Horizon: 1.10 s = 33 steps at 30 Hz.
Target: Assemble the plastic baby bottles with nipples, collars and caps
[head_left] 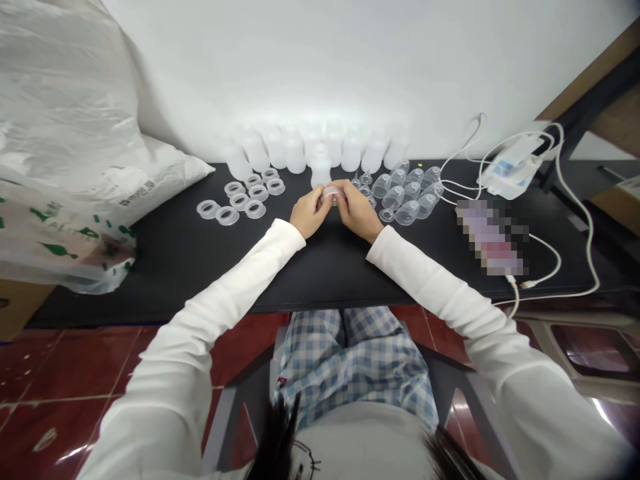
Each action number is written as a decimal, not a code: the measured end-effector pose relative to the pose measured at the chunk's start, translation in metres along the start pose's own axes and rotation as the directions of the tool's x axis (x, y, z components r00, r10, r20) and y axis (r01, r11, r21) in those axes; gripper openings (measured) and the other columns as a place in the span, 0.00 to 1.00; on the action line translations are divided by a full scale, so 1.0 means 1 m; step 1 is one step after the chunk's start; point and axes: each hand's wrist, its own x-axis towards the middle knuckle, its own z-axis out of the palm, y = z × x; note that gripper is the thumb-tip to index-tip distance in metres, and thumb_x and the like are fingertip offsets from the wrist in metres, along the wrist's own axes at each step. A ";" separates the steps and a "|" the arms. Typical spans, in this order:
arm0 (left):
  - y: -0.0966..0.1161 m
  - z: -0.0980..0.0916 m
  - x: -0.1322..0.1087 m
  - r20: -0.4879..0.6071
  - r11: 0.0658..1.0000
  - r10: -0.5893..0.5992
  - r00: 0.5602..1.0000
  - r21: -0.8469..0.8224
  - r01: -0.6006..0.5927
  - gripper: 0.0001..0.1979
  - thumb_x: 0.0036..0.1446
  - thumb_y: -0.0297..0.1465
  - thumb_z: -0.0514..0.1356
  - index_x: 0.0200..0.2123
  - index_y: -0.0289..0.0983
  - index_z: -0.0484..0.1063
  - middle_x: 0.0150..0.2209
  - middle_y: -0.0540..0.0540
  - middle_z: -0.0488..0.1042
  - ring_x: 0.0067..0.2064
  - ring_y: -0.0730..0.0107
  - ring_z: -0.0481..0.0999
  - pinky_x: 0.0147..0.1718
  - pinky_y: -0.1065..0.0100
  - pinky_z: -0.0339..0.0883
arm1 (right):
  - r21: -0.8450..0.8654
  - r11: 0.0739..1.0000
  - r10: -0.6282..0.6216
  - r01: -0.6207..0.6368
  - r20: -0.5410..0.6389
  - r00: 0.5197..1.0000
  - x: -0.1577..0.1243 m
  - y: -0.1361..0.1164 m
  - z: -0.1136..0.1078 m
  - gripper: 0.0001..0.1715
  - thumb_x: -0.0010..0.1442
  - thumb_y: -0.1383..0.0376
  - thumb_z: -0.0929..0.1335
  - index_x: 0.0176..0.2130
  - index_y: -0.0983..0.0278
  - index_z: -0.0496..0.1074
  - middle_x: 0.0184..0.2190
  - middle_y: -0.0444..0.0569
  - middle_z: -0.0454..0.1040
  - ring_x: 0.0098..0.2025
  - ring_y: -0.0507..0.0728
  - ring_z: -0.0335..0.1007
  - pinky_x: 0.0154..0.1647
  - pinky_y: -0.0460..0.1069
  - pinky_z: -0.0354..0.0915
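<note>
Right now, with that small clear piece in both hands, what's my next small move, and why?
Probably finish with the translucent plastic piece first: the left hand and right hand both hold it, so neither is free to reach the rings or cups.

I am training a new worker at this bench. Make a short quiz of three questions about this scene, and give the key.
1. True or false: the translucent plastic rings lie on the black table to the left of the left hand.
2. Multiple choice: what do the left hand and the right hand hold between them?
A) a white cable
B) a small clear plastic piece
C) a plastic bag
3. Fill in the blank: the row of frosted plastic containers stands at the back of the table, along the ____.

Key:
1. True
2. B
3. wall
</note>
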 end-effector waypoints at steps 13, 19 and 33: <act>-0.011 0.002 -0.001 0.009 0.987 0.108 0.994 0.120 -0.109 0.19 0.68 0.49 0.55 0.36 0.39 0.69 0.27 0.50 0.69 0.29 0.68 0.72 0.36 0.67 0.66 | 0.055 0.998 -0.023 0.021 0.029 0.999 -0.001 0.006 0.002 0.26 0.76 0.50 0.52 0.56 0.62 0.65 0.50 0.58 0.75 0.50 0.60 0.75 0.57 0.58 0.72; -0.013 0.003 -0.001 -0.002 0.961 0.140 0.990 0.240 -0.135 0.20 0.69 0.50 0.54 0.36 0.39 0.68 0.27 0.49 0.70 0.29 0.68 0.73 0.34 0.67 0.65 | 0.062 0.998 -0.020 0.020 0.007 1.000 0.000 0.011 0.008 0.22 0.76 0.55 0.53 0.54 0.62 0.66 0.49 0.57 0.76 0.50 0.60 0.75 0.56 0.57 0.72; -0.011 0.006 0.000 0.027 0.996 0.068 0.997 0.060 -0.069 0.27 0.67 0.58 0.48 0.37 0.41 0.66 0.24 0.51 0.69 0.26 0.70 0.72 0.32 0.68 0.62 | 0.104 0.994 0.037 -0.032 -0.051 0.998 0.001 0.008 0.003 0.27 0.76 0.49 0.53 0.55 0.62 0.68 0.48 0.55 0.77 0.48 0.59 0.76 0.55 0.58 0.72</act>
